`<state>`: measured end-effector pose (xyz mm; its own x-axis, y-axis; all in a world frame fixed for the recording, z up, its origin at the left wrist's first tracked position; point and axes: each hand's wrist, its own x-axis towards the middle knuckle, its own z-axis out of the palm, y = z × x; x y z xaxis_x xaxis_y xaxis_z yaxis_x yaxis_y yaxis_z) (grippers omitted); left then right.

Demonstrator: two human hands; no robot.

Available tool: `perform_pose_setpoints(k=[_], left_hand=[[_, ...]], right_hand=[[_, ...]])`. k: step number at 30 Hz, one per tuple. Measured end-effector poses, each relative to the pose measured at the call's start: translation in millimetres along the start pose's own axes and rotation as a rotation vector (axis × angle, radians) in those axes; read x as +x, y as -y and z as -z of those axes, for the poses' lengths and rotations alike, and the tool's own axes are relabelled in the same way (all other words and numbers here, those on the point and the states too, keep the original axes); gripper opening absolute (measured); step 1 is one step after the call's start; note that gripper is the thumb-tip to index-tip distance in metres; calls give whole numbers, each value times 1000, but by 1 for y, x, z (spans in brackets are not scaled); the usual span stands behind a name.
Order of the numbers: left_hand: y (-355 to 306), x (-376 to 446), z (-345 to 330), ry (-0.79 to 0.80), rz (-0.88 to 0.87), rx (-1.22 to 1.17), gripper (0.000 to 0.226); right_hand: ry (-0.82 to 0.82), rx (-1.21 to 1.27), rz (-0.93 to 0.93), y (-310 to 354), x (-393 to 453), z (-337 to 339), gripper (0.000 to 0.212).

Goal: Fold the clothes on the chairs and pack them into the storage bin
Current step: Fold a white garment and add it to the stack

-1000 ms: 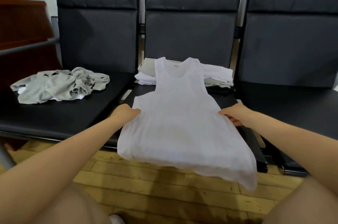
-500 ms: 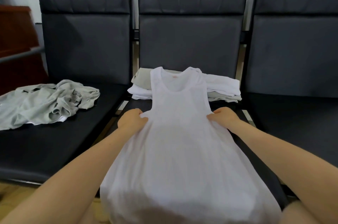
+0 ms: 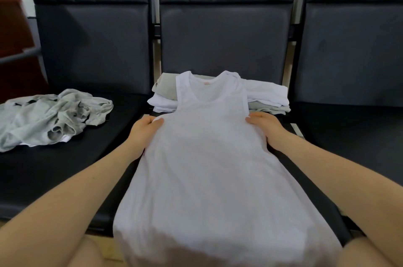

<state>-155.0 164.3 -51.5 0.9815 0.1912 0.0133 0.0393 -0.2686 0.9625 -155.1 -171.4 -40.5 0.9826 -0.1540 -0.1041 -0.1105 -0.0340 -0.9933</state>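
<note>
A white tank top [image 3: 209,157] lies flat along the middle chair seat [image 3: 305,179], neck away from me, its hem hanging over the front edge. My left hand [image 3: 145,130] grips the top's left side just below the armhole. My right hand [image 3: 265,128] grips the right side at the same height. The shoulder straps rest on a stack of folded white and grey clothes [image 3: 266,97] at the back of the seat. No storage bin is in view.
A crumpled heap of grey clothes [image 3: 50,116] lies on the left chair seat. The right chair seat [image 3: 359,131] holds nothing. Dark chair backs stand behind. A reddish-brown wooden cabinet [image 3: 15,38] stands at far left. Wooden floor shows below the seats.
Both hands slid up the tank top's sides toward the armholes and drew inward. The view came closer to the chairs, so the hem now fills the bottom of the view.
</note>
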Motion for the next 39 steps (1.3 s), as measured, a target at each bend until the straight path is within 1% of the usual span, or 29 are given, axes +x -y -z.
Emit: perform_pose_setpoints(k=[1,2,4,6,7,9,13,15,16,18,19,20,22,23,26,28,29,31,34,37,39], left_hand=[[1,0,2,-2,-16,64,20],[1,-2,4,-12,-35,133,22],[2,-4,12,-56,-76,251,19],[3,-3,19,-99,-96,296,14],[3,-3,22,-121,-100,288,15],[0,-4,25,-158,-90,233,16],[-6,-7,25,-186,-47,94,17],[-9,-8,24,-196,-36,60,18],[-10,-9,24,-200,-39,50,18],[-10,-10,27,-208,-58,54,19],[-9,-10,29,-203,-71,77,19],[-8,-11,31,-187,-96,142,20],[-4,-12,34,-121,-145,384,21],[-3,-14,35,-96,-159,530,23],[0,-21,38,-102,-225,940,37],[3,-21,42,-111,-310,1124,39],[4,-20,43,-103,-339,1168,38],[8,-17,45,-73,-368,1191,34],[14,-12,45,-28,-408,1226,22],[11,-11,43,-39,-314,1102,10],[11,-10,43,-69,-233,988,4]], right_hand=[[46,-76,7,0,-2,6,7],[95,-196,3,0,-3,10,13],[131,-411,-40,2,-7,16,19],[104,-439,-91,5,-8,19,22],[100,-396,-108,7,-8,20,23],[101,-227,-137,10,-10,26,22],[70,177,-166,16,-11,42,35],[81,274,-153,19,-10,47,37],[88,261,-138,21,-9,49,41],[83,158,-111,26,-9,46,52],[53,57,-96,28,-9,44,52],[1,-94,-69,29,-7,41,46],[-68,-388,-9,30,-6,37,23],[-72,-508,33,30,-5,38,20],[-55,-920,124,22,-1,47,33],[-57,-1120,129,17,-1,54,35],[-53,-1200,133,15,-1,57,35],[-21,-1327,161,11,-1,57,32],[29,-1382,190,6,-1,51,21],[35,-1305,223,1,2,43,13],[30,-1258,222,-1,2,38,13]])
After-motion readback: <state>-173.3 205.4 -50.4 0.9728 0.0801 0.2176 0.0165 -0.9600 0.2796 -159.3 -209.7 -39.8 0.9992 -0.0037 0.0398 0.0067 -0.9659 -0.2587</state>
